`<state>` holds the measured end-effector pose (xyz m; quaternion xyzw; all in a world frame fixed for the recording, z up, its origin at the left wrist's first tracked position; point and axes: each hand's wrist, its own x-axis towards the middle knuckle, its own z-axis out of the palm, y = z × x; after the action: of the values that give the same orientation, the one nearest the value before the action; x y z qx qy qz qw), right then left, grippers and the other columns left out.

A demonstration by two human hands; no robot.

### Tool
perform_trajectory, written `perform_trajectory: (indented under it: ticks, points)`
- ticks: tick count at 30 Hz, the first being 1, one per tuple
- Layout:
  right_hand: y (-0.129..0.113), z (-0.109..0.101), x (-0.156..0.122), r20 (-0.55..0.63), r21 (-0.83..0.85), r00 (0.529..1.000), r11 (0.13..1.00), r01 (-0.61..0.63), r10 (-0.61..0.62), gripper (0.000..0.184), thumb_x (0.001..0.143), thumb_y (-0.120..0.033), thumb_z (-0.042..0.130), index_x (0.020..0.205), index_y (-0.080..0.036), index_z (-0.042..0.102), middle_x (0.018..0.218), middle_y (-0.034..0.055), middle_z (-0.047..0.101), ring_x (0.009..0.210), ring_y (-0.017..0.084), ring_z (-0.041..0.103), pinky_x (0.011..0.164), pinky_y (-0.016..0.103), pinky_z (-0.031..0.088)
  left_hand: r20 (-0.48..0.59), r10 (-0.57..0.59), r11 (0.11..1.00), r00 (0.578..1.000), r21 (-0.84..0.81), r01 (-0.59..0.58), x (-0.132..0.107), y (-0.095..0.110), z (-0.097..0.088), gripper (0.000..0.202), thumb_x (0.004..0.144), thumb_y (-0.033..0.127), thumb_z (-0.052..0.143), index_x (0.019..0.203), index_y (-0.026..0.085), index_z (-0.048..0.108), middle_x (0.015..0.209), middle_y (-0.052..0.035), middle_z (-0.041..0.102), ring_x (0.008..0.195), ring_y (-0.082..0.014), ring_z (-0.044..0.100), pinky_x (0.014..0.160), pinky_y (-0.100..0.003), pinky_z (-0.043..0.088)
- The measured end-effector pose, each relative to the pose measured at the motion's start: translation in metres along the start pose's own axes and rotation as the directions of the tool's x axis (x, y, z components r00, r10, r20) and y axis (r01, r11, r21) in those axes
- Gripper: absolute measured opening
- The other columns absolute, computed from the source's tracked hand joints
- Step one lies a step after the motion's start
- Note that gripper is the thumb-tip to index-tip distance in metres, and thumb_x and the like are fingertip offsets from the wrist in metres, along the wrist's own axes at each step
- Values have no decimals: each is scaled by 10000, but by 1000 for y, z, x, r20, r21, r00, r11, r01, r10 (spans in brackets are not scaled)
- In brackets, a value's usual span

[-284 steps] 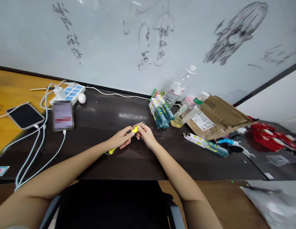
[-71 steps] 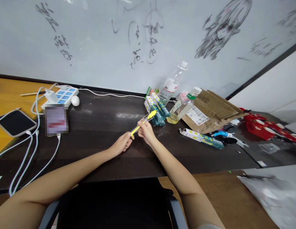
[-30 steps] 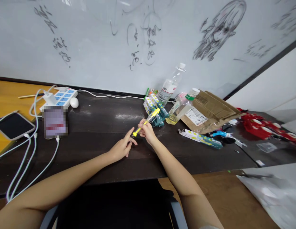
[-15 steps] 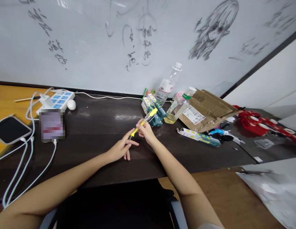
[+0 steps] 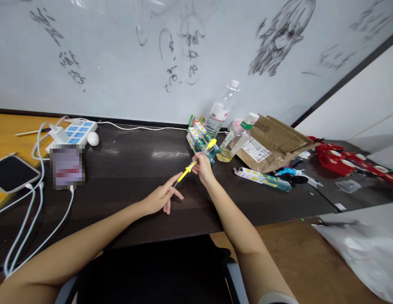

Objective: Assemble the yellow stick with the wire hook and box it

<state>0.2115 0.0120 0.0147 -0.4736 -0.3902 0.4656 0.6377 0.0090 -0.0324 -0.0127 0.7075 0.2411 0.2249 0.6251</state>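
My right hand (image 5: 203,166) is closed around the clear handle of a yellow voltage tester screwdriver (image 5: 184,174). The tool slants, its yellow clip end up to the right and its thin metal tip down to the left. That tip is close to the fingers of my left hand (image 5: 161,197); whether it touches them I cannot tell. The left fingers are stretched and spread, with nothing gripped. Just behind my right hand stand teal-and-white boxes (image 5: 196,137), partly covered by the tool.
Behind the boxes stand a water bottle (image 5: 219,112) and a bottle of yellowish liquid (image 5: 237,141). A cardboard package (image 5: 275,141), a teal box (image 5: 262,179) and blue scissors (image 5: 299,174) lie right. Leftward are a power strip (image 5: 77,133), a phone (image 5: 13,172) and white cables (image 5: 41,207).
My right hand has shifted slightly to the right with the tester screwdriver, and its tip has drawn back a little from the left fingers. The view has shifted slightly.
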Motion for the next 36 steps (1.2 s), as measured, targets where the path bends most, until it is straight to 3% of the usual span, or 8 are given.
perform_trajectory:
  ticks: [6,8,12,17,23,29,34,36]
  points:
    - [14,19,-14,293,-88,953,995,-56,79,299,708,-418,633,726,-223,407,511,-111,369,341,35,283,279,153,233,-57,-29,999,998,-35,27,1,-4,2,729,989,247,337,1478,336,-196,1184,-159,653,478,-80,654,415,-155,481]
    - [12,17,-12,264,-70,963,997,-30,47,298,710,-418,625,719,-223,399,518,-106,379,347,36,285,282,153,230,-23,-43,998,999,-42,42,1,-5,2,736,988,246,337,1475,327,-208,1165,-156,664,484,-86,658,419,-161,483]
    - [5,9,-7,82,11,995,999,48,-49,308,716,-414,613,717,-229,367,540,-100,394,356,31,254,288,151,189,60,-45,998,997,-50,48,1,-3,1,718,991,281,329,1482,308,-193,1143,-154,677,476,-85,655,416,-162,476]
    - [9,17,-14,242,-47,969,999,-28,39,224,760,-358,585,753,-225,405,538,-94,373,377,39,277,309,163,202,49,-12,998,999,-57,15,1,-4,1,737,986,261,337,1477,294,-211,1161,-169,672,464,-73,645,420,-153,461]
    - [-1,6,-6,35,-3,997,998,67,-67,317,736,-431,599,725,-231,353,570,-87,388,388,40,262,315,162,180,92,-21,996,996,-89,30,3,-5,0,697,991,263,319,1497,248,-160,1142,-170,678,450,-72,630,419,-162,430]
    - [12,23,-18,225,-52,972,997,-52,62,326,706,-442,637,742,-233,390,539,-93,367,376,46,265,312,165,177,59,-45,995,997,-88,50,2,-3,0,707,987,258,338,1500,269,-147,1162,-173,670,464,-79,643,430,-172,448]
    - [3,8,-7,53,2,997,998,61,-61,337,724,-457,608,733,-235,354,572,-88,399,387,42,260,318,158,175,71,-70,988,995,-129,79,2,-1,1,714,985,266,346,1501,260,-147,1159,-178,667,460,-78,640,420,-167,442]
    - [5,8,-8,67,-5,996,998,56,-56,329,732,-460,606,739,-235,366,566,-91,395,380,40,255,317,161,181,55,-70,984,996,-158,78,3,-2,1,710,984,267,349,1503,272,-136,1172,-181,658,475,-80,647,418,-160,442]
